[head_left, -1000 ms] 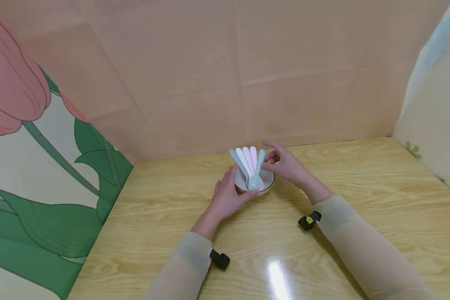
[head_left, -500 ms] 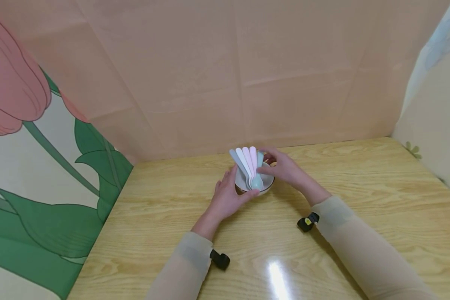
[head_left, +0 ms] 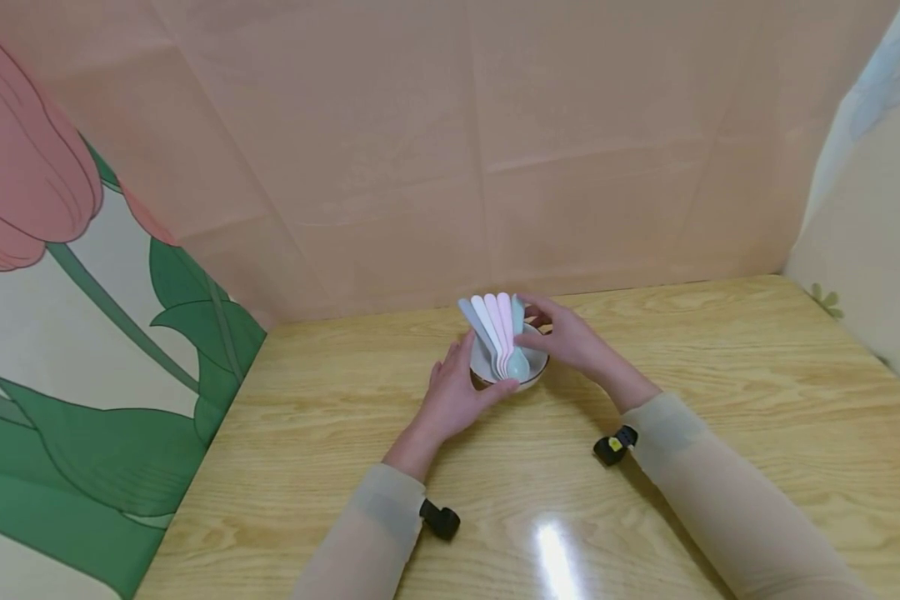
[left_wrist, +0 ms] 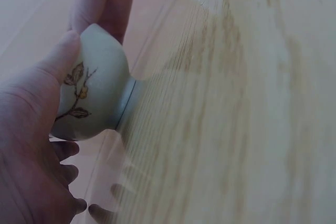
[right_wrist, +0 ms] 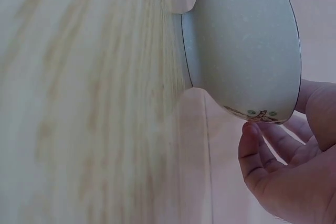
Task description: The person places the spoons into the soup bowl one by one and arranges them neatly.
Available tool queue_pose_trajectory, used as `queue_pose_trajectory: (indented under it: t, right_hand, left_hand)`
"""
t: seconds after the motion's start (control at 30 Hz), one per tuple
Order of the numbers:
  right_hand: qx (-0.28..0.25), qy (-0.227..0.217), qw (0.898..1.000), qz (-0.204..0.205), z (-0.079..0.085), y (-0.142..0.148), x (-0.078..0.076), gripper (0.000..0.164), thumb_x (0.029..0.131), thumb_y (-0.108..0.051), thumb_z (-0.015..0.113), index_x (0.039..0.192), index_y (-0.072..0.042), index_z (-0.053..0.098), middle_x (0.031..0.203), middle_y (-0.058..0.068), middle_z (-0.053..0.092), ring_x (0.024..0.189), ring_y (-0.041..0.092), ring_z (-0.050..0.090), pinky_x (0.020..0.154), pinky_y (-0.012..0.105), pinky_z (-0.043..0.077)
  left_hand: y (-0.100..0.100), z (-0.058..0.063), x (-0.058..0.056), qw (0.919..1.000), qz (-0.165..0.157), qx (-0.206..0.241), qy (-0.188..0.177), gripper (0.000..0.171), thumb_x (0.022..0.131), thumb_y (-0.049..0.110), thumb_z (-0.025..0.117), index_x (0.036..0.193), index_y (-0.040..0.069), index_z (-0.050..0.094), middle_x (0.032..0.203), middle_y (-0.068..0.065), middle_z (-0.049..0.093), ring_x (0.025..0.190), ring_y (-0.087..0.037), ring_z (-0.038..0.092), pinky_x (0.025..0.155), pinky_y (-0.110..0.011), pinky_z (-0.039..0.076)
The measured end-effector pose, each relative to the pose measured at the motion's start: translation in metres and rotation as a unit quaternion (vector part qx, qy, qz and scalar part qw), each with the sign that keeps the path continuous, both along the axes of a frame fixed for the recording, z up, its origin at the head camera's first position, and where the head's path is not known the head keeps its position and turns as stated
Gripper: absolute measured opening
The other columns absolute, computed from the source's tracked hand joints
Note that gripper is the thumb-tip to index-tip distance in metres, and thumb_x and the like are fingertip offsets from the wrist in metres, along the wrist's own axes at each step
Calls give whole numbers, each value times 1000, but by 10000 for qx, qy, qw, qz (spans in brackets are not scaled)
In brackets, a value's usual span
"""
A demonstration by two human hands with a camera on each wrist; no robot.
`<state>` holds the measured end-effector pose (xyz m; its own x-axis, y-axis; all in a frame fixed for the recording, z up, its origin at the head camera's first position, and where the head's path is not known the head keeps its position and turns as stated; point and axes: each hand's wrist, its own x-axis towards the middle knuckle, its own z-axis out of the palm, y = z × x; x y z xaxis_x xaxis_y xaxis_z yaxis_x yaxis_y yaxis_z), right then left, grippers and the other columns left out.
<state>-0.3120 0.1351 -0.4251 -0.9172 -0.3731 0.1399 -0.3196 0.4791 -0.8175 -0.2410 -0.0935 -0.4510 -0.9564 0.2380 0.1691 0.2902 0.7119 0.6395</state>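
A white bowl [head_left: 537, 360] with a brown rim stands on the wooden table, several spoons fanned inside it with handles pointing up. My left hand [head_left: 457, 393] grips the bowl from the near left, thumb at the front rim. Between the thumb and fingers of my right hand [head_left: 573, 337] is the handle of a pale blue-green spoon [head_left: 518, 365]. Left of it lean pink spoons [head_left: 505, 310], a white spoon [head_left: 483, 315] and a grey-blue spoon [head_left: 470, 313]. In the left wrist view, a painted branch decorates the bowl's side [left_wrist: 105, 85].
The wood-grain table [head_left: 330, 483] runs back to a plain pinkish-tan backdrop [head_left: 390, 183] just behind the bowl. A tulip-printed panel [head_left: 105, 350] borders the left side, and a pale panel [head_left: 870, 233] the right.
My right hand has moved left and taken hold of the blue-green spoon. That spoon has shifted, its handle now leaning left beside the pink ones. The left hand and bowl stay in place.
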Motion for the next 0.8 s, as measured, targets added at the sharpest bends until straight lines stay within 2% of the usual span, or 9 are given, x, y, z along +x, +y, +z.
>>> queue_pose_trajectory:
  t: [0.3,0.5,0.67,0.8]
  right_hand:
    - [-36,-143,9999,-38,-1,4,-1,79,95,-26,74,160,-19,30,136,15,58,121,34,53,96,51,48]
    - [-121,-111,9998,-71,-1,9,4,78,96,-25,72,160,-19,29,137,17,57,122,35,53,99,53,47]
    - [106,293,9995,-81,0,11,10,73,99,-29,68,160,-21,29,142,20,52,125,37,52,100,55,47]
    - [643,770,9946,-279,1,15,18,73,100,-34,65,160,-20,28,149,21,45,131,42,47,102,59,44]
  left_hand:
    - [3,0,0,10000,-12,35,-13,107,84,73,65,163,29,9,162,3,29,149,-20,25,116,-64,13]
    - [5,-1,1,9999,-96,133,46,107,85,69,66,163,25,9,163,0,28,148,-20,27,116,-64,14]
    - [-1,2,2,10000,-21,8,49,111,84,72,64,163,20,7,164,-4,23,147,-21,29,117,-61,14]
    - [-5,12,4,9989,-8,-274,371,104,85,74,61,161,19,17,160,-3,31,145,-22,32,115,-64,17]
